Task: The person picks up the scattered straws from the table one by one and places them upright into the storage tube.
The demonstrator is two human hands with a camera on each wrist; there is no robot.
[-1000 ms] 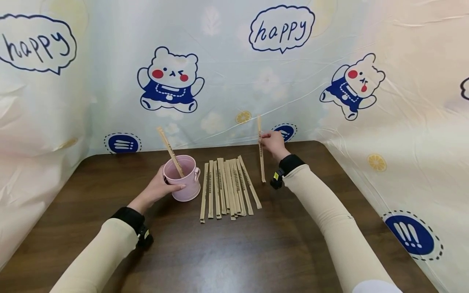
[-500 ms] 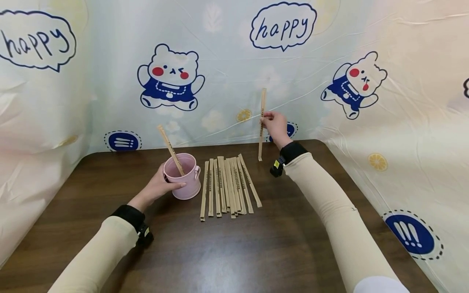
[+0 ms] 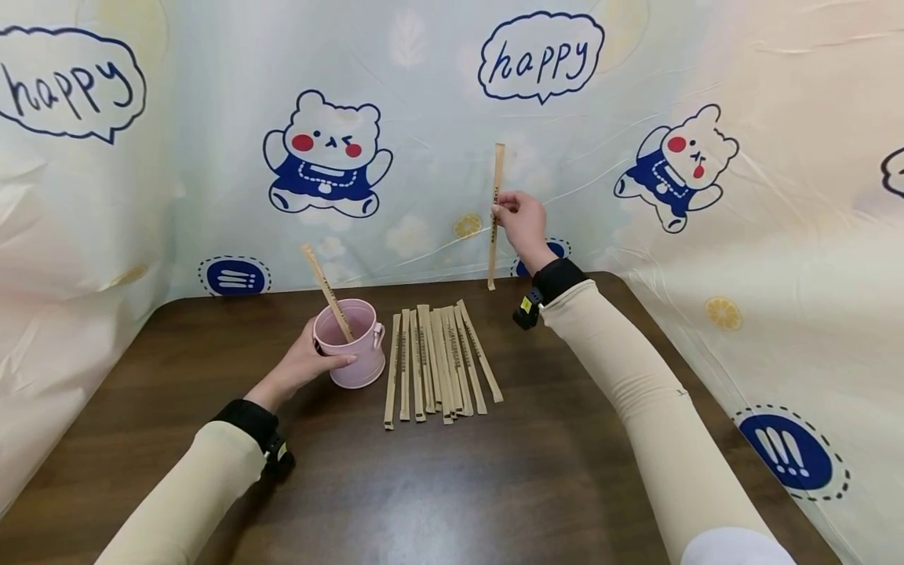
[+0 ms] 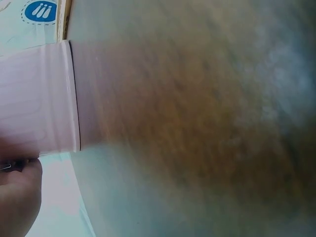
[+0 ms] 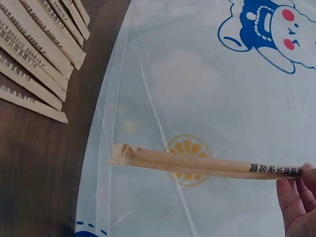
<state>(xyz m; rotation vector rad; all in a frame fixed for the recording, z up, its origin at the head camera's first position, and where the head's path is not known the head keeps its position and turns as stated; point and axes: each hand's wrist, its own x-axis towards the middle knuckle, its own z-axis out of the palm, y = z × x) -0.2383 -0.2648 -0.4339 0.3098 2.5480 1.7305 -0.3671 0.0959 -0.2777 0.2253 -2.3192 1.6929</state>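
My left hand grips a small pink bucket from its left side, thumb across the front. One paper-wrapped straw leans inside the bucket, its upper end sticking out over the back rim. My right hand pinches another paper-wrapped straw near its middle and holds it upright above the table's far edge. In the right wrist view this wrapped straw shows dark printing near the fingertips. Several more wrapped straws lie side by side on the table, right of the bucket.
The brown wooden table ends at a printed curtain at the back and along both sides. In the left wrist view, the bucket fills the left edge beside the tabletop.
My right hand has lifted its wrapped straw from just above the table to well up in front of the curtain. The left hand and bucket have stayed in place.
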